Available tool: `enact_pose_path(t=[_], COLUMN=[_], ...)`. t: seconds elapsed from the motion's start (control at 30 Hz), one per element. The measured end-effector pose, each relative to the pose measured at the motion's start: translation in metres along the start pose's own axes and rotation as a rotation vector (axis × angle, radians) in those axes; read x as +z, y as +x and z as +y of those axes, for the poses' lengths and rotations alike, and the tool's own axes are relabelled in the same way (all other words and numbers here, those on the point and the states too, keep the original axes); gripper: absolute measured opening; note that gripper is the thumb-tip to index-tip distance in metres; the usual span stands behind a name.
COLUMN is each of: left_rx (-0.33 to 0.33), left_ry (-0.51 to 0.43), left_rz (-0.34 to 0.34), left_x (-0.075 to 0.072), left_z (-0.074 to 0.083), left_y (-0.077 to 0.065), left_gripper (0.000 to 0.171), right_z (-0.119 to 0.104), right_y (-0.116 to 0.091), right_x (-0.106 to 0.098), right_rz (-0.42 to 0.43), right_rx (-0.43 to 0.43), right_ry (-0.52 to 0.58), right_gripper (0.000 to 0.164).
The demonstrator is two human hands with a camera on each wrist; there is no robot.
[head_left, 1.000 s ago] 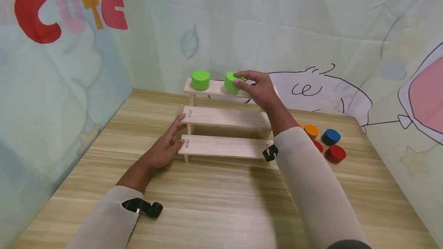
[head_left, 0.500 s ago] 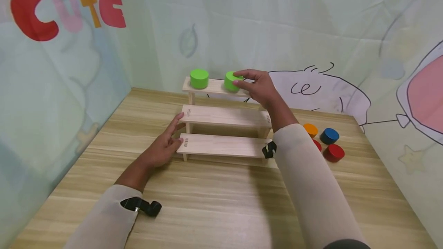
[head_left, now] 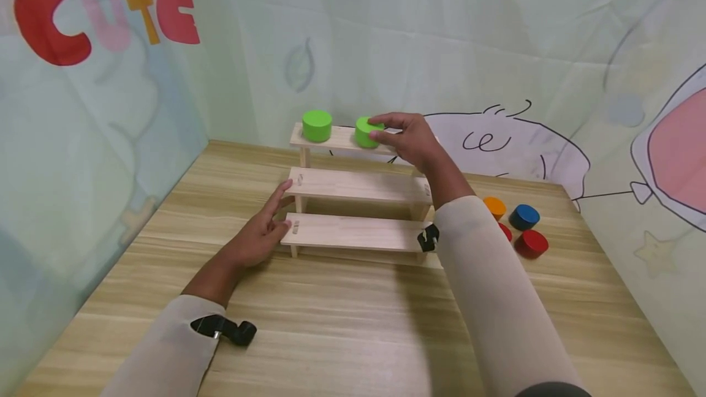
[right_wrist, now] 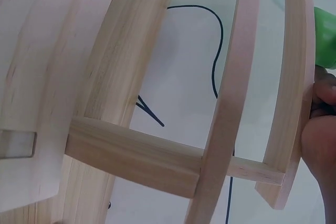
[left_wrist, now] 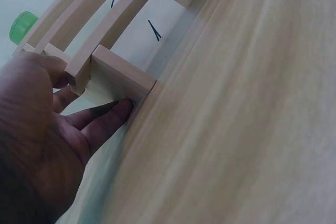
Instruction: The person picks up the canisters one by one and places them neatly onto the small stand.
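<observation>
A three-tier wooden step shelf [head_left: 358, 184] stands on the table. On its top tier sits a green round block [head_left: 317, 126] near the left end. My right hand [head_left: 413, 138] pinches a second green round block [head_left: 366, 132] between thumb and fingers, at the middle of that tier. The right wrist view shows this block [right_wrist: 326, 38] at the right edge, fingers just below it. My left hand [head_left: 259, 234] touches the shelf's left end, index finger at the middle tier and thumb at the lowest. In the left wrist view, other fingertips [left_wrist: 123, 109] meet the side panel [left_wrist: 118, 77].
Right of the shelf lie an orange block [head_left: 494, 207], a blue block [head_left: 524, 217] and a red block [head_left: 532, 244]; another red one [head_left: 504, 231] is partly hidden by my right sleeve. A printed cloth [head_left: 231, 78] hangs behind the table [head_left: 342, 323].
My right hand and the green block it pinches have shifted slightly left and down along the top tier. The left hand stays against the shelf. The whole view has shifted slightly.
</observation>
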State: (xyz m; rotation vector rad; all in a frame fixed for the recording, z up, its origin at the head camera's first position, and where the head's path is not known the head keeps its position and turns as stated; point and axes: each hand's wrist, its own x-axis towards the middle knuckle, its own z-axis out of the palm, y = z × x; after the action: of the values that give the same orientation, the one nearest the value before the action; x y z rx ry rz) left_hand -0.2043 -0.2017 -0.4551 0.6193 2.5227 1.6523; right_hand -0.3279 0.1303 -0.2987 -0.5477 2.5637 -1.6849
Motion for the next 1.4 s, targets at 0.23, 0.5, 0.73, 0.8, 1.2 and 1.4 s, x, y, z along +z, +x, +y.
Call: enact_pose_path(t=[0.23, 0.5, 0.73, 0.8, 1.2, 1.4], left_rx=[0.002, 0.000, 0.013, 0.014, -0.005, -0.012], left_ry=[0.002, -0.001, -0.002, 0.005, 0.033, 0.024], left_rz=[-0.003, -0.010, -0.004, -0.005, 0.004, 0.012], left_x=[0.001, 0.003, 0.002, 0.002, -0.004, -0.005], left_z=[0.000, -0.001, -0.002, -0.001, -0.002, -0.003], left_y=[0.002, 0.002, 0.003, 0.002, -0.002, -0.003], left_gripper=[0.084, 0.084, 0.083, 0.084, 0.084, 0.084], right_z=[-0.001, 0.001, 0.002, 0.002, -0.007, -0.016], right_y=[0.000, -0.001, 0.000, 0.000, -0.004, -0.010], right_x=[-0.001, -0.003, -0.007, -0.006, -0.004, -0.016], right_rz=[-0.001, 0.007, -0.013, -0.013, 0.041, 0.069], right_rx=[0.026, 0.067, 0.033, 0.025, 0.088, 0.175], right_ry=[-0.004, -0.003, 0.032, 0.040, 0.047, 0.001], right_gripper=[0.036, 0.044, 0.055, 0.055, 0.059, 0.060])
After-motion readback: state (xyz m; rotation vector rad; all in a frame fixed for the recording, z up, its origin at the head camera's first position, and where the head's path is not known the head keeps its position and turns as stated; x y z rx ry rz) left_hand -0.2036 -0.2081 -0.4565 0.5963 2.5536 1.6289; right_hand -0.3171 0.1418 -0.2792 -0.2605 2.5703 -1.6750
